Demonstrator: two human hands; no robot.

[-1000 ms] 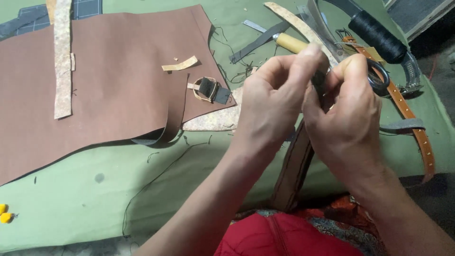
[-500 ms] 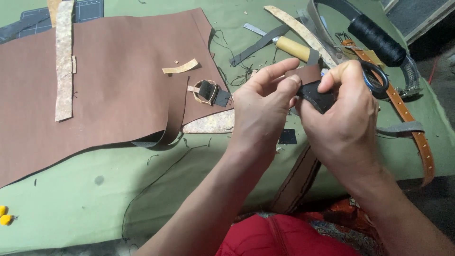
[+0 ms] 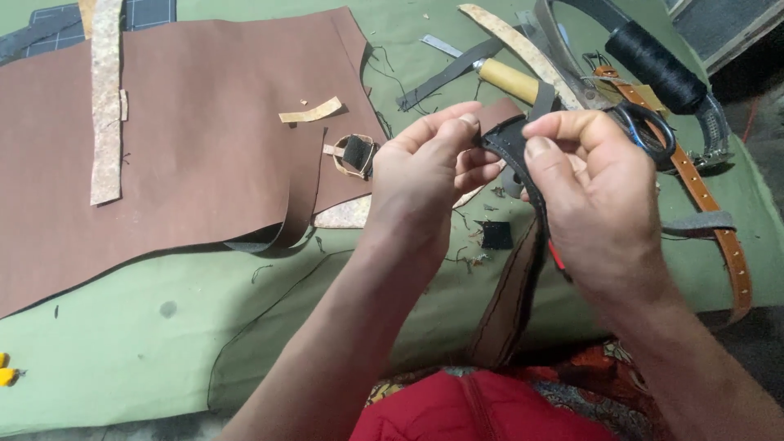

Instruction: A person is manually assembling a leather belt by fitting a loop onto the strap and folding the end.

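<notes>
My left hand point(image 3: 425, 175) and my right hand point(image 3: 596, 196) both pinch the end of a dark brown leather strap point(image 3: 505, 140) between thumb and forefinger. The strap's end bends in an arc between the two hands. Its long part point(image 3: 506, 310) hangs down toward my lap. Black scissor handles point(image 3: 651, 131) show at the far fingers of my right hand. I cannot tell whether the fingers pass through them.
A large brown leather sheet point(image 3: 204, 139) lies on the green cloth point(image 3: 122, 351), with a pale speckled strip point(image 3: 106, 106) and a small tan scrap point(image 3: 310, 112) on it. Nearby are a buckle piece point(image 3: 355, 155), a black scrap point(image 3: 496, 234), a wooden-handled tool point(image 3: 510, 80), a black thread spool point(image 3: 653, 65) and a tan punched belt point(image 3: 719, 220).
Both hands have come down and a little apart. The strap end, first hidden between the fingers, now shows bent between the two pinches.
</notes>
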